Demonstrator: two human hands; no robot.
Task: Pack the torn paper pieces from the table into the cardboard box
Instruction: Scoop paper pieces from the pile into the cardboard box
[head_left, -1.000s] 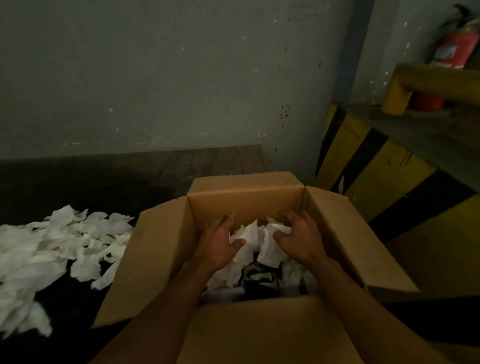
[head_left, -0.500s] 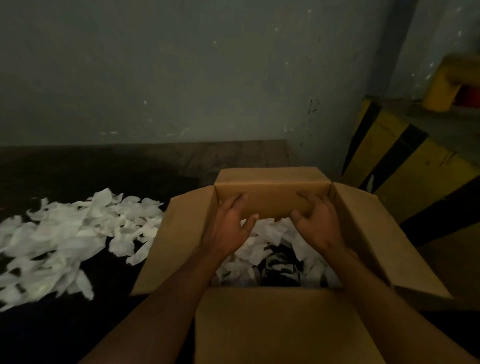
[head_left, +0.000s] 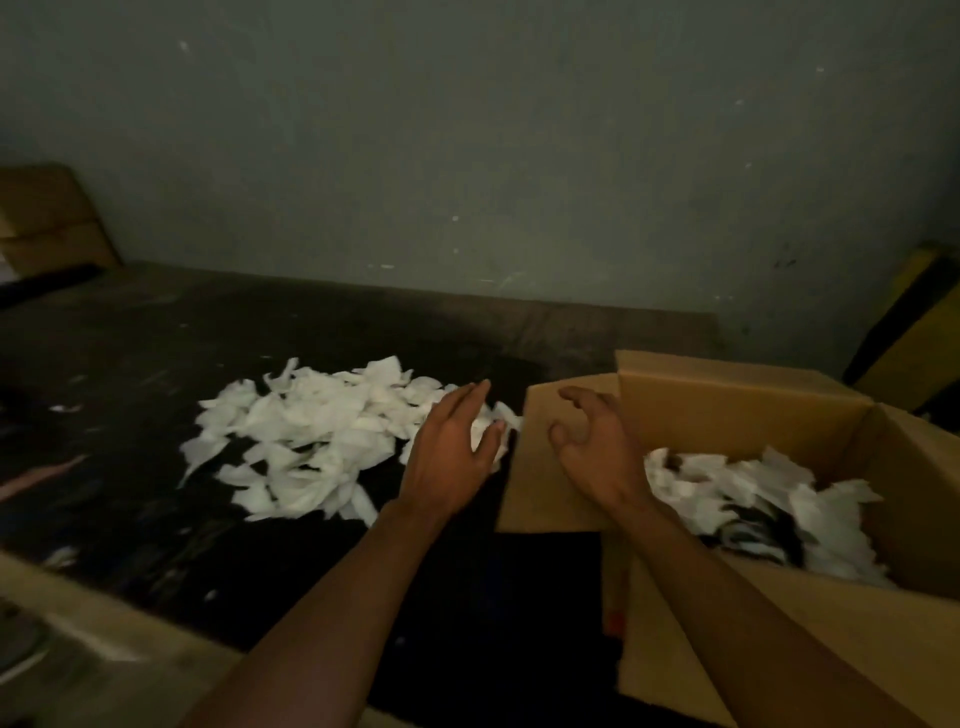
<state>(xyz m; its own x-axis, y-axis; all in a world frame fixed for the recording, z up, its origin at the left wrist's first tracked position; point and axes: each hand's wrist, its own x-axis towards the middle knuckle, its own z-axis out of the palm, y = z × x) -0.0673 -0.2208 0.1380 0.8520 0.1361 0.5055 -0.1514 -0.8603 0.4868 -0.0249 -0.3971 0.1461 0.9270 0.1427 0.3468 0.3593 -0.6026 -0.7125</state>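
Here's the left hand (head_left: 451, 457), flat and open with its fingers straight and together, palm down over the right-hand edge of the loose heap of torn white paper pieces (head_left: 311, 431) spread on the dark, scuffed tabletop (head_left: 156, 353). Whether the fingertips actually touch the scraps, I cannot tell in this dim light. Just beside it, the right hand (head_left: 597, 447) hangs in front of the left flap of the open brown cardboard box (head_left: 727, 415), fingers loosely curved and thumb apart, with nothing in its grasp. The box stands at the right end of the tabletop, flaps folded outward, and a good layer of white paper scraps (head_left: 769, 483) lies inside it already (with a dark patch among them that is too murky to make out). Behind everything runs a plain grey-green wall (head_left: 467, 156). At the far right edge sits a yellow-and-black striped barrier (head_left: 914, 343), and a flat piece of brown cardboard (head_left: 47, 223) leans at the far left.
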